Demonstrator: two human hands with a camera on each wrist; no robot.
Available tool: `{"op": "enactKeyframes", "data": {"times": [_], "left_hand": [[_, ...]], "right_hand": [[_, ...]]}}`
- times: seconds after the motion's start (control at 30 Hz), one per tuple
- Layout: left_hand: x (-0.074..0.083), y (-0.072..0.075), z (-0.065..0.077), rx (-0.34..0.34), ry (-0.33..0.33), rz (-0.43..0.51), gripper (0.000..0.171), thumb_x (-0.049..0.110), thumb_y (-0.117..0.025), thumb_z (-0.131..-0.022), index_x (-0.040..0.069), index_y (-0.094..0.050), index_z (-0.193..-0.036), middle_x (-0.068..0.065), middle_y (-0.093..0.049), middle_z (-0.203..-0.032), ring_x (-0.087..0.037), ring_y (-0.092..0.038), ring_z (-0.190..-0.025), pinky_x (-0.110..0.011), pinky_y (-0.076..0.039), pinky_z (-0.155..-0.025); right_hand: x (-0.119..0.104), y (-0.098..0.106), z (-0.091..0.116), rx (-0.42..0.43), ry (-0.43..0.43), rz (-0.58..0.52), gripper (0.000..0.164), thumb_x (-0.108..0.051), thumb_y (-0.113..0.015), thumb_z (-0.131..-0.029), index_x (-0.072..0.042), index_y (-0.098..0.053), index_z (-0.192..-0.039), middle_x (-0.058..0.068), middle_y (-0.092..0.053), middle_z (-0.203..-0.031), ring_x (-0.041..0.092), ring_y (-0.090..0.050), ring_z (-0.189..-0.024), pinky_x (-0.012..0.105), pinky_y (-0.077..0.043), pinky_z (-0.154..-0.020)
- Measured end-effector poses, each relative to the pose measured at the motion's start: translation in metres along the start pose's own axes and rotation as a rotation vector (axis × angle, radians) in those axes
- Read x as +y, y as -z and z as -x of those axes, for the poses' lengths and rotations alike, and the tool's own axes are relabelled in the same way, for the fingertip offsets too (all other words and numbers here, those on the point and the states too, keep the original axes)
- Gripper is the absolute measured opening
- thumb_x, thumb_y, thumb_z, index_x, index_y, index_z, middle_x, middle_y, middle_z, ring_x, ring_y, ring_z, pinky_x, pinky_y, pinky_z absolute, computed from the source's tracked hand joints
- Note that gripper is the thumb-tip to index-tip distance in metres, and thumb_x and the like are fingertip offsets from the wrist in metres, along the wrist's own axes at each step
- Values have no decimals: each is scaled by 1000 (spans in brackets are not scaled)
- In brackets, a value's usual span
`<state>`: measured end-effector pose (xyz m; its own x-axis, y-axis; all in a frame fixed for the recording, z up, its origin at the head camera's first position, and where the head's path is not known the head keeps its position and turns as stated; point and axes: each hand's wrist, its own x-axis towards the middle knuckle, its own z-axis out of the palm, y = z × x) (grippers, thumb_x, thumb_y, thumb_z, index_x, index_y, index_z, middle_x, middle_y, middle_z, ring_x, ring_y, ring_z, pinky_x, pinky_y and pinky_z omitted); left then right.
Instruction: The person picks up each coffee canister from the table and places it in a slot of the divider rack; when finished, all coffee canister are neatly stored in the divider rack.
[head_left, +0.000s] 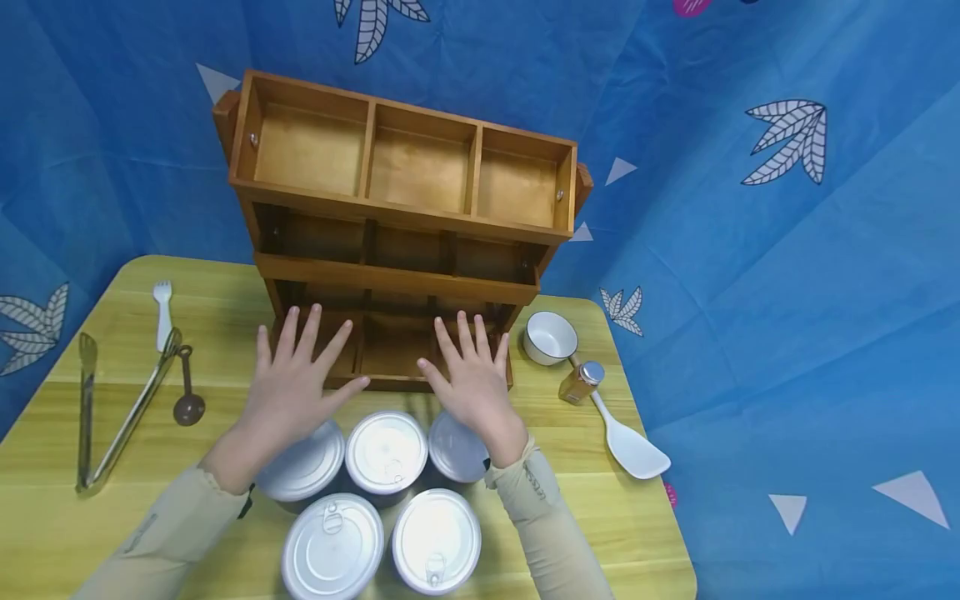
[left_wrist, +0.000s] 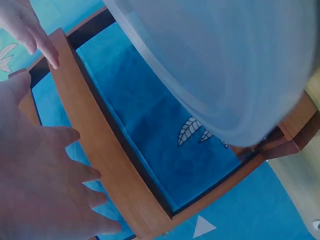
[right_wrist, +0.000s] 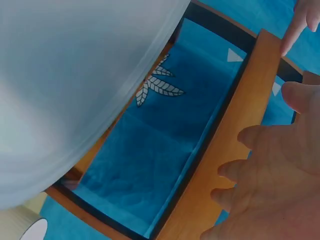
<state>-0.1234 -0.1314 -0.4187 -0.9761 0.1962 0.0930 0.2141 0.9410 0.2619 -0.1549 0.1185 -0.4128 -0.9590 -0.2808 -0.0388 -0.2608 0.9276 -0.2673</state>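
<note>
The three-tier wooden rack (head_left: 405, 213), divided into compartments, stands at the far side of the table (head_left: 600, 525). Before it are five lidded cans (head_left: 386, 450), contents hidden. The left hand (head_left: 288, 398) and right hand (head_left: 474, 390) hold nothing, fingers widely spread, near its lowest tier.

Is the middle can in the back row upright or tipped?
Upright: seen from above, the can shows its round pull-tab top.
</note>
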Motion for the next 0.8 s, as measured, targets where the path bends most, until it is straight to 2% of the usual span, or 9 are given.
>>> {"op": "enactKeyframes", "data": {"times": [0.13,0.3,0.43,0.5,0.53,0.6,0.67,0.73,0.8], "left_hand": [[-10,4,8,-33,-30,120,87,68,-49,-91,25,-15,-159,-19,-1,-166,-45,6,-152,-74,4,-116],[-47,3,37,-57,-82,493,93,44,-66,-90,25,-7,-159,-18,-1,-166,-48,5,-151,-77,4,-112],[-84,-15,75,-36,-41,703,102,27,-74,-85,29,-5,-159,-21,-3,-165,-52,2,-149,-86,-5,-102],[-97,-31,95,-16,-15,785,104,19,-75,-82,29,-5,-159,-20,-4,-165,-37,0,-153,-86,-7,-100],[-102,-41,105,-4,-10,812,106,15,-76,-81,28,-6,-159,-14,-5,-166,-25,-2,-154,-78,-9,-110],[-107,-62,120,21,-27,864,109,7,-78,-76,22,-9,-159,-1,-9,-167,0,-7,-149,-51,-15,-125],[-108,-82,130,37,-61,898,113,1,-80,-71,15,-10,-159,8,-12,-166,20,-11,-139,-16,-18,-121],[-106,-98,134,39,-79,913,117,-1,-83,-67,10,-12,-158,1,-15,-166,27,-14,-134,6,-16,-104],[-103,-109,134,28,-65,929,119,2,-86,-65,9,-12,-158,-17,-20,-163,28,-16,-132,7,-15,-103]], "right_hand": [[-1,-2,-4,138,1,-88,69,-58,-33,-101,-23,-17,-158,10,-8,-167,28,-2,-156,54,-4,-127],[13,7,-17,512,-1,-265,57,-38,-48,-102,-7,-40,-150,20,-32,-158,38,-33,-146,54,-33,-118],[38,21,-38,671,-1,-217,47,-21,-54,-101,-2,-48,-144,22,-40,-152,39,-39,-139,54,-40,-112],[51,25,-49,686,4,-140,43,-15,-53,-100,1,-51,-140,23,-44,-149,39,-41,-137,52,-41,-111],[57,26,-53,688,8,-99,40,-12,-53,-100,2,-53,-137,24,-46,-146,40,-43,-135,51,-42,-111],[67,27,-59,700,21,-32,35,-7,-52,-99,4,-59,-131,24,-53,-140,41,-49,-129,50,-45,-108],[75,27,-62,735,31,14,31,-3,-52,-98,5,-64,-125,25,-59,-133,42,-54,-122,49,-47,-105],[80,26,-63,777,47,40,28,-1,-54,-96,5,-67,-120,24,-63,-127,42,-58,-115,49,-50,-101],[83,26,-65,824,68,55,25,-1,-56,-96,5,-69,-115,23,-67,-122,41,-61,-111,47,-52,-99]]}}
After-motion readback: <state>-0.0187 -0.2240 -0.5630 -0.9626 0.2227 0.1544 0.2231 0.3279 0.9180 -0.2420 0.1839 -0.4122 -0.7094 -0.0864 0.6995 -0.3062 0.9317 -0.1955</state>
